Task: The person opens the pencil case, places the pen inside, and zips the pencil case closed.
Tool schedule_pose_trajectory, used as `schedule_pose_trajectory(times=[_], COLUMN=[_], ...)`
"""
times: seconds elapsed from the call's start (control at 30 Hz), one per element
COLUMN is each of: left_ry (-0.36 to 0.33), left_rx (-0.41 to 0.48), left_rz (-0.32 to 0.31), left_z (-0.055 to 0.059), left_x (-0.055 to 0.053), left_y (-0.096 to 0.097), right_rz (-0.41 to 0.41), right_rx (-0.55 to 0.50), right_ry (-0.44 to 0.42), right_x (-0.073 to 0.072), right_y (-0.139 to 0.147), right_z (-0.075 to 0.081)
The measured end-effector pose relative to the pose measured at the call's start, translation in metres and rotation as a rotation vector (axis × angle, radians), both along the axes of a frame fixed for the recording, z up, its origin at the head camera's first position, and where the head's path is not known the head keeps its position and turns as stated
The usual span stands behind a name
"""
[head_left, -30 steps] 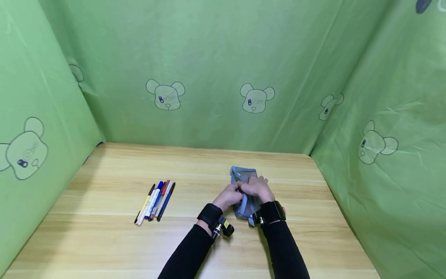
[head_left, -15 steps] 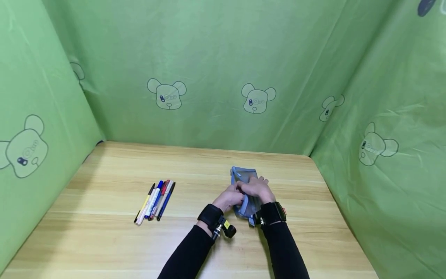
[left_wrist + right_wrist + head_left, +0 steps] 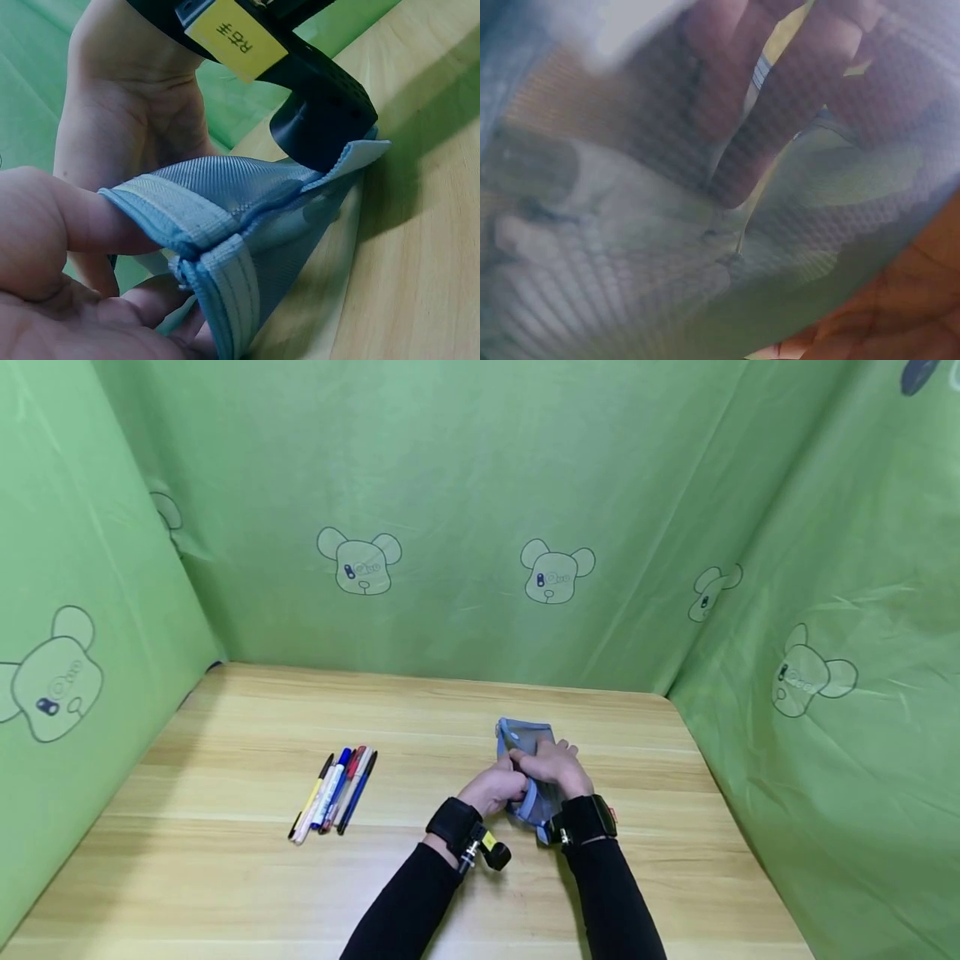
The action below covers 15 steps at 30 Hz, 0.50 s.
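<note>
In the head view, a blue mesh zip pouch [image 3: 534, 734] lies on the wooden table, right of the middle. My left hand [image 3: 495, 786] grips its near-left edge, fingers curled. Over the pouch's right side is my right hand [image 3: 553, 763], which holds it with the thumb toward the left hand. Seen from the left wrist, the left thumb [image 3: 97, 221] presses on the pouch's [image 3: 289, 247] bound edge beside the zip; some fingertips are hidden behind the fabric. Mesh fills much of the right wrist view, with blurred fingers [image 3: 787, 97] showing through it.
Several pens and markers [image 3: 330, 797] lie side by side on the table [image 3: 225, 877], left of the hands. Green cloth [image 3: 450, 460] with bear-head prints hangs at the back and on both sides. Each wrist carries a black strap with a camera [image 3: 495, 856].
My left hand has turned and shifted very slightly to the right, and the pouch's near-left edge has moved in a little with it. The right hand and the pens stay in place.
</note>
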State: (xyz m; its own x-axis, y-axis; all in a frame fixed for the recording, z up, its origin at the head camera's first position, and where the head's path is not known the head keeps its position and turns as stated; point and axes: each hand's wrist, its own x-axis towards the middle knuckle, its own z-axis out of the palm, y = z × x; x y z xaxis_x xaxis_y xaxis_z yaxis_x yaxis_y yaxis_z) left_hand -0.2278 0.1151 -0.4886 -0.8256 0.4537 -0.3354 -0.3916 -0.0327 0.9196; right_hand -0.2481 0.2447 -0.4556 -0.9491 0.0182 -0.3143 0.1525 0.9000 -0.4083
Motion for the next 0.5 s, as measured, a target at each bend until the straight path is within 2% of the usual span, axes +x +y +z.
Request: schedule_pose_trajectory(times=[0.27, 0.5], left_ry=[0.015, 0.044], left_rx=[0.051, -0.025], left_rz=[0.019, 0.019], left_z=[-0.0021, -0.0021], left_x=[0.0008, 0.0034], left_y=[0.0046, 0.0071], right_rz=[0.026, 0.025], right_rx=[-0.057, -0.156], right_ry=[0.004, -0.034], right_x=[0.0010, 0.0032], right_y=[0.0042, 0.0094], right_z=[0.0036, 0.0056])
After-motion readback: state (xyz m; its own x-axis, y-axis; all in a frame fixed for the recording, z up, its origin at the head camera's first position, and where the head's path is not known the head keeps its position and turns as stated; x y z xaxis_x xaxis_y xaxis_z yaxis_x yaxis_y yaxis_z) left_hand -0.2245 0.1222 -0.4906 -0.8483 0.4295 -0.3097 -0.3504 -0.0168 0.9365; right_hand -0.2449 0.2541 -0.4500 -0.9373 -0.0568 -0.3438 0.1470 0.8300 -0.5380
